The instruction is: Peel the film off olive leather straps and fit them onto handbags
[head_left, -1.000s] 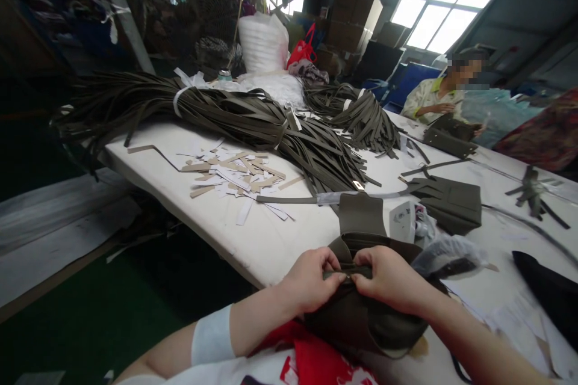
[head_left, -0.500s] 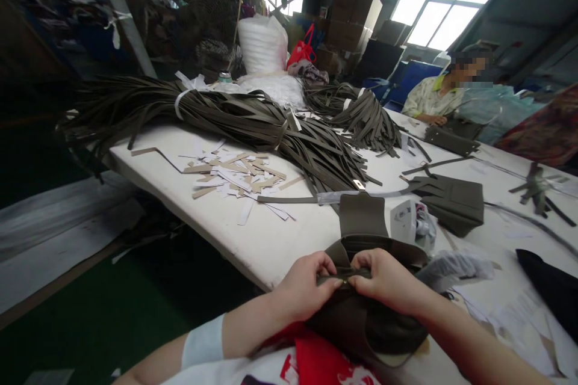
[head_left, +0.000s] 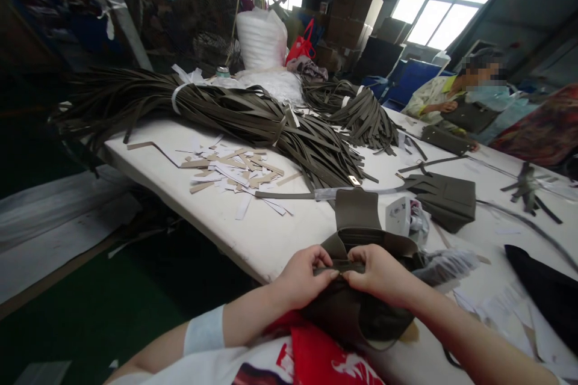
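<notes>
A dark olive handbag (head_left: 334, 307) rests at the table's near edge against my body, its flap (head_left: 356, 209) folded up and away from me. My left hand (head_left: 304, 277) pinches the edge of the bag's opening between thumb and curled fingers. Close beside it, my right hand (head_left: 377, 271) grips the same edge, the two thumbs almost meeting at a small gold-coloured fitting (head_left: 339, 274). The fingertips are partly hidden inside the fold. Just right of the bag lies a clear plastic-wrapped piece (head_left: 449, 264).
Long bundles of dark straps (head_left: 226, 105) lie across the white table (head_left: 203, 216), with paper scraps (head_left: 239, 171) in front. Another olive bag (head_left: 445, 198) sits to the right, near a small white box (head_left: 398, 216). Across the table, a co-worker (head_left: 433, 99) holds a dark bag.
The view has shifted slightly. My hands keep their pinch on the bag's edge with little movement. The co-worker has raised a dark bag and leans further right.
</notes>
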Action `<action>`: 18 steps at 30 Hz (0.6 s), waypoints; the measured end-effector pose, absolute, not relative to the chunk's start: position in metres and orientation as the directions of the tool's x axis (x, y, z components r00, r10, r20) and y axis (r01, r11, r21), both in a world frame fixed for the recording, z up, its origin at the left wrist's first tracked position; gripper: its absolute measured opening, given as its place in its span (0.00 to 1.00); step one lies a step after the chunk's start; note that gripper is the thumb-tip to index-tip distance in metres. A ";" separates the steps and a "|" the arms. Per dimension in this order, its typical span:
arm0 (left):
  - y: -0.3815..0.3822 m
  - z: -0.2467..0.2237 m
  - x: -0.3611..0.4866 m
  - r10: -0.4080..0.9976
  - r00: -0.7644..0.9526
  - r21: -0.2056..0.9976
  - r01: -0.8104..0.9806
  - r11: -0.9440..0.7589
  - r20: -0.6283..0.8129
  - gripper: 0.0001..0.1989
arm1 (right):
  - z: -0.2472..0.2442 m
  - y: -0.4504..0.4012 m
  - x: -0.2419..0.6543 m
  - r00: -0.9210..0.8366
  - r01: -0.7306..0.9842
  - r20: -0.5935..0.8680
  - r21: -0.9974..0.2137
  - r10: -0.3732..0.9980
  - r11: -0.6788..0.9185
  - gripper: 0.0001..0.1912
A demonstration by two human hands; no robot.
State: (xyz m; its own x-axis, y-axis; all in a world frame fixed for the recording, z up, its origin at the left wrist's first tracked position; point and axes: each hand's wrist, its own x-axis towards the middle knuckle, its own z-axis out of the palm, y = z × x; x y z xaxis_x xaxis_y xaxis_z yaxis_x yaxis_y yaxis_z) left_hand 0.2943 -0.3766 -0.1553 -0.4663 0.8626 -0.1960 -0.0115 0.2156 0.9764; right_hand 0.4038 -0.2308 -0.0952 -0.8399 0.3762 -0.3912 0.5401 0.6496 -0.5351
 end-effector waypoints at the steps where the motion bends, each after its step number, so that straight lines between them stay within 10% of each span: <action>1: -0.377 -0.155 0.294 0.862 -0.460 0.974 -0.032 0.223 -0.212 0.06 | -0.094 -0.231 0.405 -0.843 0.534 -0.383 -0.507 0.378 0.677 0.05; 18: -0.375 -0.156 0.295 0.869 -0.432 0.970 -0.114 0.214 -0.242 0.08 | -0.077 -0.237 0.407 -0.904 0.394 -0.318 -0.362 0.285 0.845 0.08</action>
State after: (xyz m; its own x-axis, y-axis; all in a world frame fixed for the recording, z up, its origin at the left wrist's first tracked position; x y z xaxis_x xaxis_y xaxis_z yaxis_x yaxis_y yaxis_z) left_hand 0.2948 -0.3753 -0.1559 -0.4316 0.8689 -0.2423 -0.1138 0.2141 0.9702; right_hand 0.4074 -0.2374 -0.0771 -0.9042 0.2851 -0.3181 0.3939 0.8447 -0.3624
